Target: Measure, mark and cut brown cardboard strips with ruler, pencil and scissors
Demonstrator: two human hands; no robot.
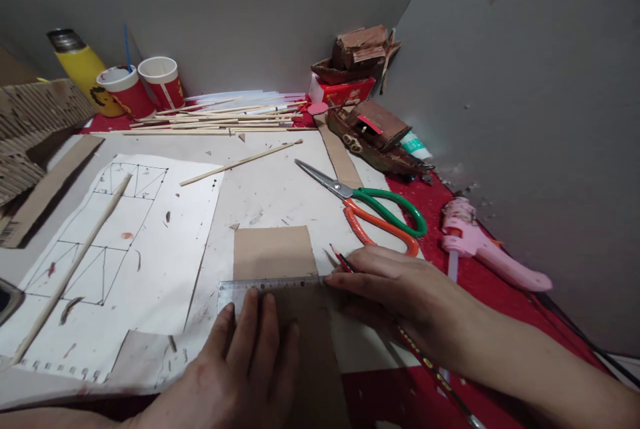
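A clear ruler (237, 290) lies across a piece of brown cardboard (273, 249). My left hand (240, 362) presses on the ruler from the near side, its fingers stretched out and slightly apart. Beside the ruler's right end, my right hand (400, 289) is closed around a red and black pencil (425, 363). The pencil's tip points up and away, next to the cardboard's right edge. Fingertips of that hand touch the ruler's end. Just beyond the right hand lie scissors (350, 195) with one green and one orange handle, blades apart.
A pink glue gun (480, 249) rests on red cloth at the right. Brown model boats (375, 129) stand near the wall corner. Thin wooden sticks (215, 119) lie at the back, by paper cups (163, 79) and a yellow bottle (85, 72). A drawn sheet (165, 249) is left.
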